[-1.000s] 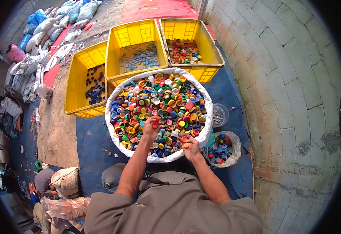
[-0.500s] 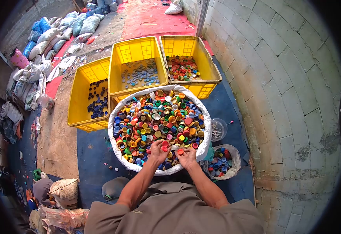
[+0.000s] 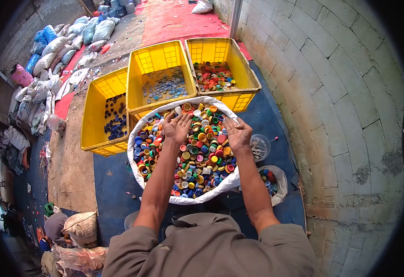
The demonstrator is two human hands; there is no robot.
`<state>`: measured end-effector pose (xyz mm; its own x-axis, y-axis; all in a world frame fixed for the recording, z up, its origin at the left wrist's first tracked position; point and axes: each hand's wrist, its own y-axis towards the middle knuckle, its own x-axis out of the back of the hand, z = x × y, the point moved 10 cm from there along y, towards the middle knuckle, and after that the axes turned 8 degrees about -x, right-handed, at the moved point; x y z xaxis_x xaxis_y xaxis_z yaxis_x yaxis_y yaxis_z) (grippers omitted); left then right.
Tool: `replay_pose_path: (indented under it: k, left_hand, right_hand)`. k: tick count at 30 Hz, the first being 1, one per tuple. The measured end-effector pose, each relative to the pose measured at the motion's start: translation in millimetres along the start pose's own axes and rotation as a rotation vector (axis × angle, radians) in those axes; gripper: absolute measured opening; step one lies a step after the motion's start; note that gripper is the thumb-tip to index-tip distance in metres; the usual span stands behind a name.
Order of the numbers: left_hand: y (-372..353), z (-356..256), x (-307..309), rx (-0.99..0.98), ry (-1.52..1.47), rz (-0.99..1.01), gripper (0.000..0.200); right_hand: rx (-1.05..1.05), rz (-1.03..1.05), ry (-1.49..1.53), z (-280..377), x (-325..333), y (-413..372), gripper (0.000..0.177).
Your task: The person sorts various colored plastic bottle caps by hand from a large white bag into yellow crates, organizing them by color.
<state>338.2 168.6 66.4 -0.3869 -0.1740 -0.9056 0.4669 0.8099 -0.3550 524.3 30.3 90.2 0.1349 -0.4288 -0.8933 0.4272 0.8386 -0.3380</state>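
Observation:
A wide white sack (image 3: 139,184) with a rolled rim stands in front of me, heaped with bottle caps (image 3: 199,159) of many colours. Over the left far part of the heap, my left hand (image 3: 177,129) is open, fingers stretched forward and palm partly up. My right hand (image 3: 239,135) is at the sack's far right rim, its fingers extended and nothing visible in them. Beyond the rim stand three yellow crates: the left crate (image 3: 91,115) holds dark blue caps, the middle crate (image 3: 132,92) light blue ones, the right crate (image 3: 246,76) mostly red and orange ones.
Right of the sack are a clear tub (image 3: 267,147) and a small white sack (image 3: 280,184) with caps. A concrete block wall (image 3: 340,115) runs along the right. Stuffed sacks (image 3: 56,45) lie at the back left. Another person (image 3: 55,227) is at the lower left.
Both hands have moved forward and apart, from the near side of the heap to its far side. The red caps that were in them no longer show there.

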Motion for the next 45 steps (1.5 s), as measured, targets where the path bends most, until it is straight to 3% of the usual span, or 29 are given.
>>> replay_pose_path:
  k: [1, 5, 8, 9, 11, 14, 17, 18, 22, 25, 31, 34, 45]
  left_hand:
    - [-13, -7, 24, -0.03, 0.022, -0.039, 0.067]
    - [-74, -30, 123, -0.081, 0.194, -0.239, 0.04]
    - [-114, -40, 184, -0.13, 0.288, -0.344, 0.025]
    - [-133, -41, 195, -0.12, 0.332, -0.456, 0.026]
    - [-155, -42, 207, -0.133, 0.384, -0.466, 0.029]
    - [-170, -37, 221, -0.113, 0.421, -0.443, 0.032]
    - [-186, -32, 231, -0.102, 0.45, -0.496, 0.029]
    - [-189, -31, 232, -0.104, 0.463, -0.502, 0.029]
    - [-205, -25, 237, -0.06, 0.501, -0.546, 0.027]
    - [-213, -25, 243, -0.049, 0.489, -0.537, 0.026]
    - [-224, -36, 244, -0.062, 0.495, -0.527, 0.022]
    - [-228, -43, 249, -0.07, 0.482, -0.52, 0.02]
    - [-258, -79, 259, -0.139, 0.537, -0.523, 0.017]
  right_hand:
    - [-0.036, 0.015, -0.034, -9, 21, -8, 0.084]
    - [0.019, -0.261, -0.392, -31, 103, -64, 0.052]
    - [-0.003, -0.365, -0.688, -47, 148, -96, 0.045]
    - [-0.002, -0.414, -0.845, -49, 153, -108, 0.041]
    - [0.127, -0.372, -1.08, -57, 176, -111, 0.036]
    - [0.224, -0.356, -1.476, -65, 155, -127, 0.029]
    - [0.106, -0.347, -1.54, -84, 132, -129, 0.028]
    - [0.296, -0.257, -1.713, -88, 117, -126, 0.027]
    - [0.313, -0.172, -1.863, -112, 115, -113, 0.017]
    - [0.212, -0.126, -1.869, -133, 108, -102, 0.016]
    - [0.373, 0.174, -2.035, -187, 71, -80, 0.03]
    - [0.341, 0.264, -2.067, -216, 59, -64, 0.039]
    - [0.313, 0.28, -2.129, -265, 28, -35, 0.05]
